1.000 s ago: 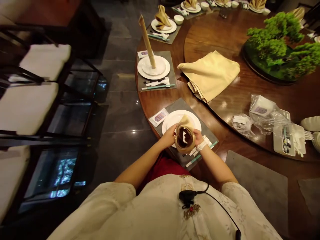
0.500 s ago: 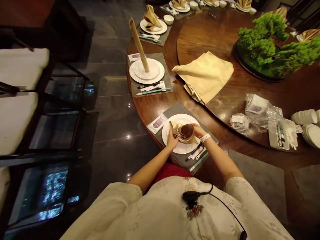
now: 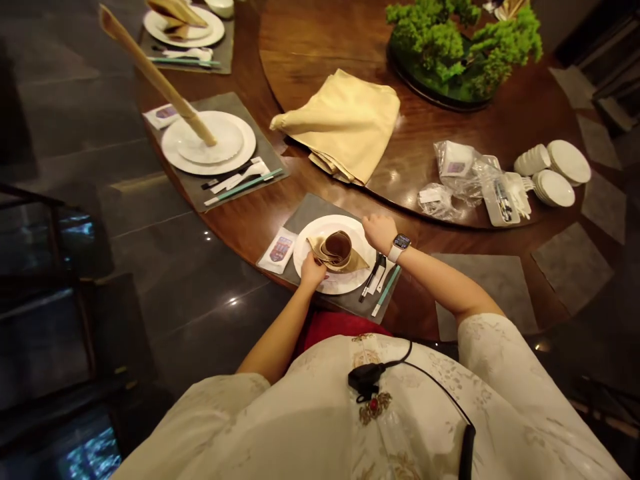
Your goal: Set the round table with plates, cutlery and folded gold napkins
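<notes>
A gold cloth napkin (image 3: 337, 250), rolled into a round, open-topped form with a pointed flap, stands on a white plate (image 3: 320, 283). My left hand (image 3: 313, 269) is closed on the napkin's lower left edge. At the plate's right rim is my right hand (image 3: 380, 232), apart from the napkin, its fingers curled under; what they hold, if anything, is hidden. Beneath the plate lies a grey placemat (image 3: 310, 207). To the left is a wet-wipe packet (image 3: 279, 250), and to the right are a black pen-like item (image 3: 369, 283) and teal-ended chopsticks (image 3: 386, 291).
Behind on the left, a tall rolled napkin (image 3: 160, 80) leans up from a stacked plate setting (image 3: 240, 143). A pile of gold napkins (image 3: 350, 120) lies near the turntable's edge. Farther right are a cutlery tray (image 3: 495, 200), stacked white dishes (image 3: 553, 189) and a green centrepiece (image 3: 450, 47).
My right hand has left the napkin and moved to the plate's right rim. My left hand stays on the napkin, which sits on the plate. The view has swung to the right.
</notes>
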Action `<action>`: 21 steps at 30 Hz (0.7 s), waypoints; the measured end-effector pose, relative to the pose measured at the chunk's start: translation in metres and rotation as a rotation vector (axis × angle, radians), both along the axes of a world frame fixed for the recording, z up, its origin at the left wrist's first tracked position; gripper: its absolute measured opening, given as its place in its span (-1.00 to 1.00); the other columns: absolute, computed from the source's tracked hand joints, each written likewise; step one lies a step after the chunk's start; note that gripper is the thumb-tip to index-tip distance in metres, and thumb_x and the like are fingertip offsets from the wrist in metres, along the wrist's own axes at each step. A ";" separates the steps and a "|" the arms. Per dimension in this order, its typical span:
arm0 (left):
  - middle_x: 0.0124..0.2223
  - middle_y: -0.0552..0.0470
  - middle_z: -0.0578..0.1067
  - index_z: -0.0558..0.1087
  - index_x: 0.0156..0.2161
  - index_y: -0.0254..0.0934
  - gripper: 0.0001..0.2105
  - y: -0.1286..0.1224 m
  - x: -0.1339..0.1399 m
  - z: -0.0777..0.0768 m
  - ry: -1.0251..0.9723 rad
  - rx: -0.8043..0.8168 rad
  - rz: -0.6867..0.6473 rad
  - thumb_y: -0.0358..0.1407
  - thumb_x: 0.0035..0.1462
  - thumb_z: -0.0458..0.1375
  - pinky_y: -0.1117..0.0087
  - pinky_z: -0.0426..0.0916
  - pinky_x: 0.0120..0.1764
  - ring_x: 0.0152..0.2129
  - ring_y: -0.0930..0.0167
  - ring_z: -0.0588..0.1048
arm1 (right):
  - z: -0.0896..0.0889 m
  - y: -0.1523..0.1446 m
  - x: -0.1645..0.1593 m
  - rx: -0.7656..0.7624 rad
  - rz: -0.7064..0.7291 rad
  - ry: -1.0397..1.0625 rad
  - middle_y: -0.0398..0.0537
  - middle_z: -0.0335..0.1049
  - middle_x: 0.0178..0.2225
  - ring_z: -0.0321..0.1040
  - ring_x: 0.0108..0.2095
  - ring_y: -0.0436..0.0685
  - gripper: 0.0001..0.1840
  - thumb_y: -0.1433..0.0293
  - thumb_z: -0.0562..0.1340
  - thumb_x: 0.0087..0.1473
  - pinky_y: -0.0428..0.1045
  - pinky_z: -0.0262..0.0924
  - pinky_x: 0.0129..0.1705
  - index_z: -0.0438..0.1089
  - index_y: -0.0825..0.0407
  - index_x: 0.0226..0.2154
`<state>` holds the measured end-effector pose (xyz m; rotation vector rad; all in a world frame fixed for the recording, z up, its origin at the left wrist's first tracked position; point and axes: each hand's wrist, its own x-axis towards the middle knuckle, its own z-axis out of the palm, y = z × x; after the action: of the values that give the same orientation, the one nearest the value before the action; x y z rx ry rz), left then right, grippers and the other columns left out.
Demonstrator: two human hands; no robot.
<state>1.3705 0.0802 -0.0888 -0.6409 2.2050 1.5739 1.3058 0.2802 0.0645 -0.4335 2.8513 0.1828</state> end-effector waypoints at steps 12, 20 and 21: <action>0.05 -0.19 0.47 0.23 0.24 -0.30 -0.46 -0.023 -0.003 0.014 -0.076 0.012 -0.122 -0.34 0.16 0.20 0.49 0.50 -0.46 -0.32 0.42 0.56 | 0.018 0.044 0.055 0.059 -0.174 -0.019 0.40 0.41 -0.06 0.37 -0.03 0.33 -0.62 0.49 -0.07 0.31 0.11 0.16 -0.07 0.38 0.22 -0.03; -0.16 -0.12 0.55 0.42 0.13 -0.34 -0.45 -0.096 0.006 0.061 -0.119 -0.183 -0.089 -0.17 0.04 0.25 0.48 0.41 -0.55 -0.41 0.35 0.55 | -0.001 0.205 0.108 0.079 -0.729 -0.096 0.35 0.47 -0.02 0.43 0.03 0.29 -0.70 0.39 0.15 0.24 0.05 0.24 0.02 0.43 0.18 -0.04; -0.16 -0.11 0.56 0.43 0.14 -0.34 -0.41 -0.100 0.007 0.066 -0.076 -0.235 -0.066 -0.15 -0.02 0.25 0.47 0.42 -0.54 -0.43 0.36 0.55 | -0.004 0.236 0.111 0.004 -0.865 -0.094 0.36 0.46 -0.01 0.42 0.07 0.30 -0.72 0.40 0.19 0.20 0.05 0.24 0.06 0.45 0.18 -0.07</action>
<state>1.3776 -0.0197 -0.0230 -0.6742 2.3480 1.2488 1.4166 0.5162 0.0605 0.7673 2.6607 -0.0014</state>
